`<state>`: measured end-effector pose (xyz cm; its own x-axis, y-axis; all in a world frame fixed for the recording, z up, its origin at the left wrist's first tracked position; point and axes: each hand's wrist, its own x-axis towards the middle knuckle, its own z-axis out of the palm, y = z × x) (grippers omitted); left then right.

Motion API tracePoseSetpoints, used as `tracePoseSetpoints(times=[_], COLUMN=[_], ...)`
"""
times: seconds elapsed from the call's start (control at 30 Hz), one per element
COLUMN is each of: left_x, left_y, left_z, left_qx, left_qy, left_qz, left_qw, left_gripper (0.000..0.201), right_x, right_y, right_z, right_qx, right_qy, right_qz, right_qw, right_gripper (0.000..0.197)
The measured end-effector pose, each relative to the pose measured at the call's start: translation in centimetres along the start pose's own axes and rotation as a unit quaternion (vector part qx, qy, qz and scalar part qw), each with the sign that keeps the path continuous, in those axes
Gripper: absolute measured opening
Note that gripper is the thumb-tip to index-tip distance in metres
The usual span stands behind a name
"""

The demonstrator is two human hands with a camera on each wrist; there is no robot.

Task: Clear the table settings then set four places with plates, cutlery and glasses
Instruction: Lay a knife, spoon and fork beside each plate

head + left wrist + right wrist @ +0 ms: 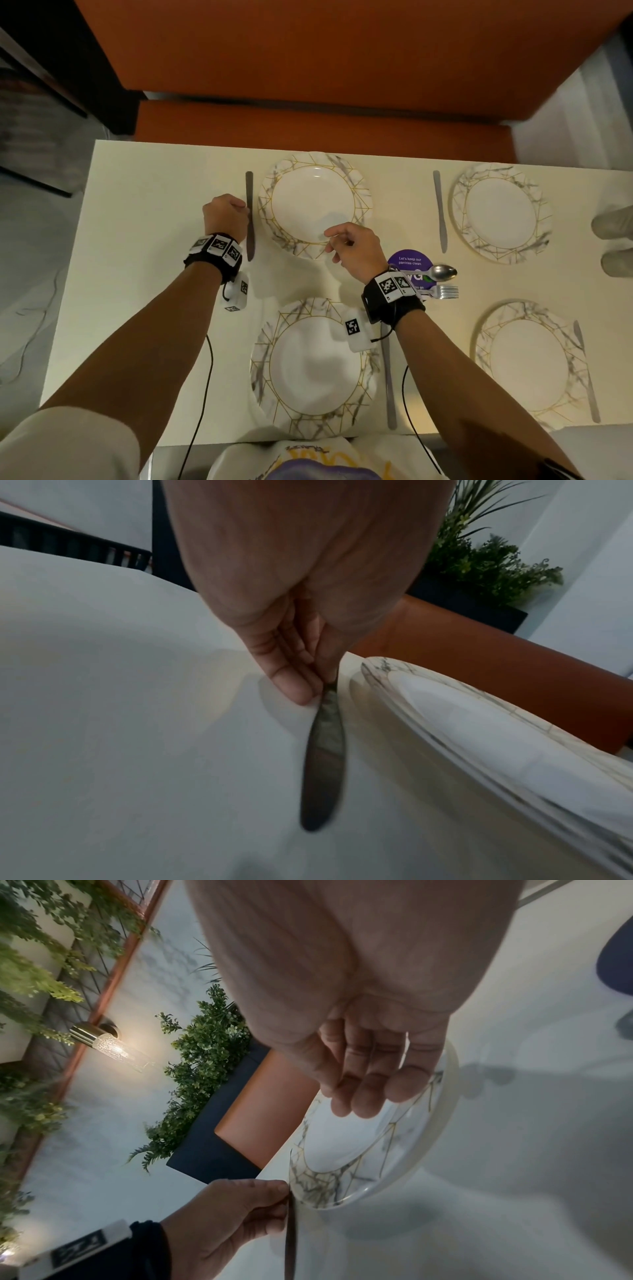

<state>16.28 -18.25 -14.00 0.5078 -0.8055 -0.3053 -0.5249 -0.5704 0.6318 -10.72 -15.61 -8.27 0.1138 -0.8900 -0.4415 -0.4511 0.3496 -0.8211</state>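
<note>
Four marbled, gold-lined plates sit on the white table (154,240). My left hand (241,209) pinches the middle of a dark knife (249,240) that lies just left of the far-left plate (313,202). In the left wrist view my fingertips (301,688) grip the knife (323,764) beside the plate's rim (387,669). My right hand (334,241) hovers over that plate's near rim, fingers loosely curled and holding nothing. The right wrist view shows those fingers (369,1091) above the plate (342,1185), with the left hand (232,1218) on the knife (290,1245).
A spoon (442,272) and a fork (442,292) lie on a purple sticker (409,262) mid-table. Knives (440,212) (388,377) (587,370) lie beside the other plates (501,212) (315,366) (529,363). An orange bench (325,130) runs along the far edge.
</note>
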Motion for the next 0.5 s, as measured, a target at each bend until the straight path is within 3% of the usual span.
tracePoseSetpoints(times=[0.1,0.23,0.5], left_x=[-0.9,-1.7,-1.6], left_y=[-0.6,-1.8,-1.3], left_z=[-0.3,-0.4,-0.2], left_qx=[0.081,0.198,0.245], left_qy=[0.022,0.024,0.009], left_qz=[0.066,0.158,0.144], left_qw=[0.994,0.967,0.959], left_gripper=[0.022,0.044,0.048], right_x=[-0.1,-0.4,-0.8], right_y=[0.3,0.8,1.3], right_z=[0.0,0.1,0.3], right_qx=[-0.004,-0.011,-0.023], right_qy=[0.004,0.007,0.004], right_qz=[-0.001,0.001,0.008], right_qw=[1.0,1.0,1.0], right_gripper=[0.028,0.028,0.028])
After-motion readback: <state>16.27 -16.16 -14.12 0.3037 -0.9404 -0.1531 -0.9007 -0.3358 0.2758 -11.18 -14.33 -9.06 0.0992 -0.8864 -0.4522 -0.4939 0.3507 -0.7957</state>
